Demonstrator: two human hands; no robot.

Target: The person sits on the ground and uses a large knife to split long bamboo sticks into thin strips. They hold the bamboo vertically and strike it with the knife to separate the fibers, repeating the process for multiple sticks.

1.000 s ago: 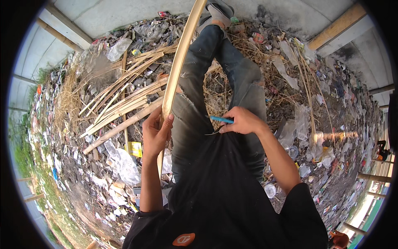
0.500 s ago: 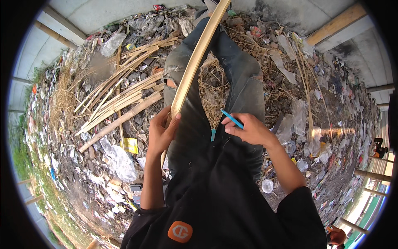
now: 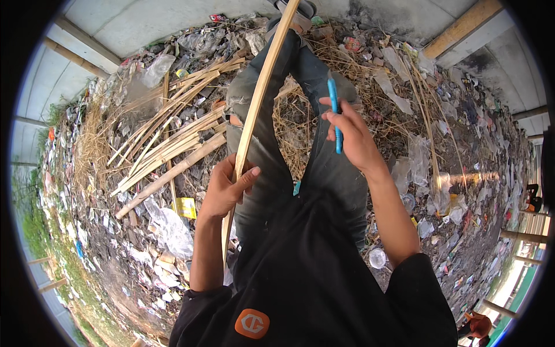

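A long, pale bamboo strip point(image 3: 258, 110) runs lengthwise over my left leg, from past my shoe down beside my left forearm. My left hand point(image 3: 229, 184) grips it near its lower part, the thumb lying across it. In my right hand point(image 3: 351, 130) is a slim blue utility knife point(image 3: 334, 95), held upright between thumb and fingers with its greyish tip pointing away from me. The knife is to the right of the strip and apart from it. Above my right leg, the right hand touches nothing else.
Several split bamboo strips point(image 3: 173, 144) lie piled on the ground to my left, with a thicker bamboo pole point(image 3: 167, 176). Litter, dry straw and plastic surround my legs point(image 3: 338, 173). A concrete wall point(image 3: 384, 26) stands ahead; more thin strips point(image 3: 425, 115) lie right.
My right hand has moved forward and right, turning the knife from slanted to nearly upright. My left hand has shifted slightly right and nearer, still on the strip, whose far end has swung left.
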